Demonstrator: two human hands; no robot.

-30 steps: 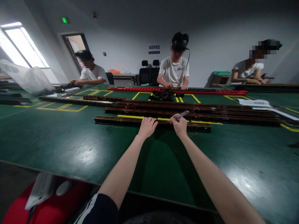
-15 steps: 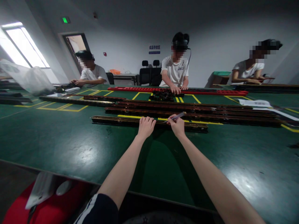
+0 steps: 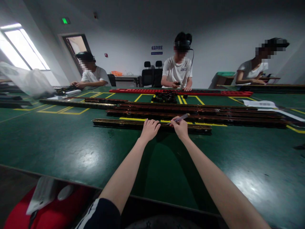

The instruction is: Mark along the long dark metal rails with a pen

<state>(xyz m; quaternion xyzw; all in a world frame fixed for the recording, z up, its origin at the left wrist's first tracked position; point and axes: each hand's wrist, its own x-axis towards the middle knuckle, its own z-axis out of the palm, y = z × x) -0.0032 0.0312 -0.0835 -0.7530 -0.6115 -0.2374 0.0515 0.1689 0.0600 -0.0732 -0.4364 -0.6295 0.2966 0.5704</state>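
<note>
Near rail [image 3: 114, 123] lies lengthwise on the table [image 3: 59, 136], in front of the long dark bundle [image 3: 238, 119] and apart from it. Left hand [image 3: 149, 129] rests over the rail's middle, fingers draped; whether that grip pinches cannot be told. Right hand [image 3: 180, 128] has its grip closed around a slim pen-like tool [image 3: 184, 116], tip down at the rail; exact contact is too small to confirm.

Risks, in my judgement: the tip could skid and scratch the rail, or strike the left hand close by, if pressure goes on at a slant. The rail could slide or roll if the left hand bears down unevenly.

Count: hands at the rail, two; tools held, one; red frames [image 3: 128, 91], one; co-workers [image 3: 176, 70], at least three; pieces within the bundle, not countable.
</note>
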